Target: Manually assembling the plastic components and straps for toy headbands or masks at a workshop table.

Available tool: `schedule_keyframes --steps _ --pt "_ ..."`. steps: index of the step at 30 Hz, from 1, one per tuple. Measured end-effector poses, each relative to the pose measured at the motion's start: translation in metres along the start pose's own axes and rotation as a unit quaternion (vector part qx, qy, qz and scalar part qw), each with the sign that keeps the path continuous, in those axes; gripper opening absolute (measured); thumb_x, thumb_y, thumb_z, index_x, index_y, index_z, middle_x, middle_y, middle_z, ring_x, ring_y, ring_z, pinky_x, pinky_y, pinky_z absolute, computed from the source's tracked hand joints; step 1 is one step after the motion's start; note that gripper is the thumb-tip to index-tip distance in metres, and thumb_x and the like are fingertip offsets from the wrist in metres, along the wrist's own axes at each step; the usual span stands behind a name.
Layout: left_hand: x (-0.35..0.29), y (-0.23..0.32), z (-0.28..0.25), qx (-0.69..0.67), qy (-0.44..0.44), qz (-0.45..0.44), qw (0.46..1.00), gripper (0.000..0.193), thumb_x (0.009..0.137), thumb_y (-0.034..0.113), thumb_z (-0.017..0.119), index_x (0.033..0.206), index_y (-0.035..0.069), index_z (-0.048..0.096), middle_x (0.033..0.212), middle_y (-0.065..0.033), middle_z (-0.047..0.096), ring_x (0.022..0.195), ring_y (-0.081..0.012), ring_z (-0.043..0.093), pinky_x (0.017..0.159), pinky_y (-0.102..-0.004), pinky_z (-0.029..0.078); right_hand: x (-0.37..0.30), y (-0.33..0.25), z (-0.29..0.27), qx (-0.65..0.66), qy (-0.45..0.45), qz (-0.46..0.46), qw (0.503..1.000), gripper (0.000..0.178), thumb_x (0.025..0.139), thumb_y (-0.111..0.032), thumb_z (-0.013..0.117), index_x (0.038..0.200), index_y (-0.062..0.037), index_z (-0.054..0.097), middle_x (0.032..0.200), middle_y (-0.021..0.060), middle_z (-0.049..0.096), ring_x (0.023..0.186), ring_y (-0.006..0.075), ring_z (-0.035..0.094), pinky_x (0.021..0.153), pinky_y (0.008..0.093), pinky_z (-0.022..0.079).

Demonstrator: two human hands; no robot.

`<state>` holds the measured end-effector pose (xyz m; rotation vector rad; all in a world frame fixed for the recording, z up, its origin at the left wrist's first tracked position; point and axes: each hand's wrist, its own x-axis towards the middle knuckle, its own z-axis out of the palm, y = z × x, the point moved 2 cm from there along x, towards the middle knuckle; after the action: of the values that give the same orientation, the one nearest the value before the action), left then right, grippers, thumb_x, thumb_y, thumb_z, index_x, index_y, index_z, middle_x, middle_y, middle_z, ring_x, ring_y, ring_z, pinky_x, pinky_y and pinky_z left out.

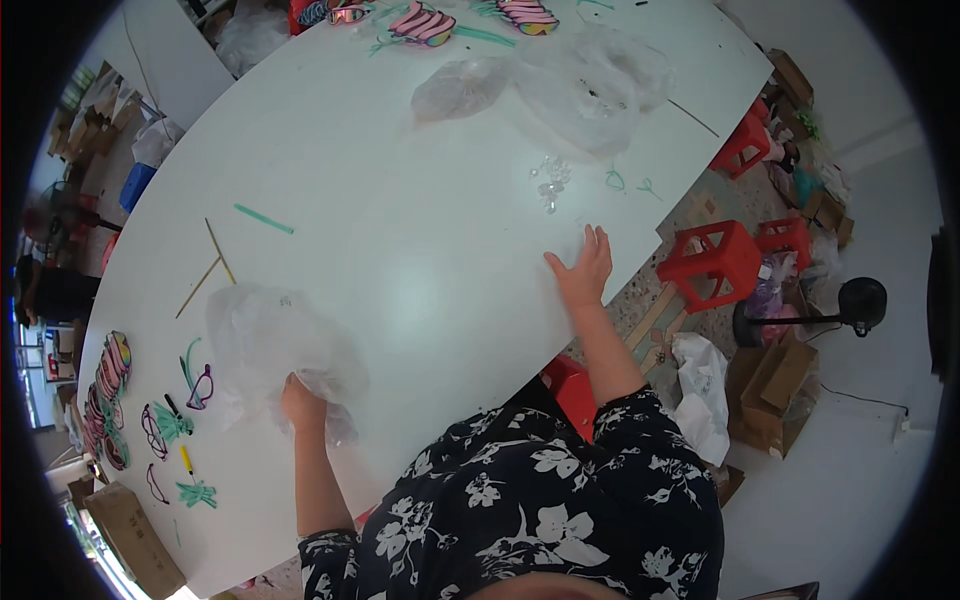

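My left hand (pixel 303 402) is closed on the edge of a clear plastic bag (pixel 270 340), which lies crumpled on the white table (pixel 420 230). My right hand (pixel 585 272) reaches over the table near its right edge, thumb apart from the fingers and nothing in it. Just beyond its fingertips lies a small scatter of clear, shiny pieces (pixel 551 184), too small to make out exactly. Two green loops of thin strip (pixel 614 179) lie to the right of them.
Farther off lie more clear plastic bags (pixel 585 85) and pink-striped glasses (pixel 424 25). On the left are thin sticks (pixel 216 255), a green strip (pixel 264 219), purple glasses frames (pixel 201 388), green bundles (pixel 197 494) and a yellow-handled tool (pixel 187 459). Red stools (pixel 710 262) stand right of the table.
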<state>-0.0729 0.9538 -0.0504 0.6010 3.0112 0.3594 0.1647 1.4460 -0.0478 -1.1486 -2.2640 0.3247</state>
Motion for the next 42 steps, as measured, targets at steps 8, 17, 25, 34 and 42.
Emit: schedule_keyframes --steps 8,17,25,34,42 --pt "0.024 0.135 -0.004 -0.027 0.03 0.046 0.998 0.019 0.075 0.017 0.067 0.086 0.003 0.06 0.083 -0.0164 0.061 0.074 -0.0389 0.06 0.062 -0.0446 0.05 0.113 0.005 0.069 -0.049 -0.131 -0.045 0.989 0.106 0.067 -0.061 0.075 0.148 -0.0118 0.027 0.153 0.0236 0.016 0.142 0.0451 0.013 0.111 0.0613 0.015" --pt "0.043 0.266 0.013 -0.04 -0.042 0.07 0.996 0.016 0.074 0.014 0.067 0.085 0.004 0.06 0.082 -0.0156 0.062 0.074 -0.0367 0.06 0.063 -0.0448 0.05 0.177 0.004 0.11 -0.011 -0.118 -0.217 0.969 0.063 0.077 -0.049 0.07 0.13 -0.0188 0.055 0.141 0.0172 0.041 0.133 0.0411 0.033 0.108 0.0597 0.023" --pt "0.011 0.332 -0.002 -0.128 -0.1 0.147 0.976 0.069 0.073 0.024 0.075 0.13 0.0 0.047 0.114 -0.019 0.057 0.105 -0.0371 0.055 0.089 -0.0443 0.045 0.17 0.003 0.115 0.036 -0.064 -0.273 0.959 0.025 0.077 -0.025 0.071 0.095 -0.0113 0.061 0.096 0.0088 0.057 0.087 0.0286 0.057 0.07 0.0426 0.048" --pt "-0.021 0.283 -0.093 -0.204 -0.104 0.11 0.967 0.063 0.076 0.015 0.072 0.133 0.003 0.047 0.115 -0.0181 0.056 0.104 -0.0355 0.055 0.087 -0.0444 0.046 0.165 -0.004 0.118 -0.066 -0.102 -0.255 0.959 0.025 0.081 -0.03 0.067 0.084 -0.0085 0.055 0.081 0.0112 0.056 0.071 0.029 0.06 0.057 0.0392 0.05" --pt "-0.007 0.248 -0.085 -0.027 0.12 0.077 0.989 0.077 0.07 0.026 0.081 0.137 0.012 0.046 0.107 -0.0124 0.053 0.085 -0.0266 0.056 0.073 -0.0425 0.048 0.152 -0.031 0.095 0.285 -0.182 0.142 0.93 0.023 0.084 -0.025 0.066 0.087 -0.0037 0.058 0.064 -0.0001 0.049 0.059 0.014 0.054 0.049 0.0311 0.042"
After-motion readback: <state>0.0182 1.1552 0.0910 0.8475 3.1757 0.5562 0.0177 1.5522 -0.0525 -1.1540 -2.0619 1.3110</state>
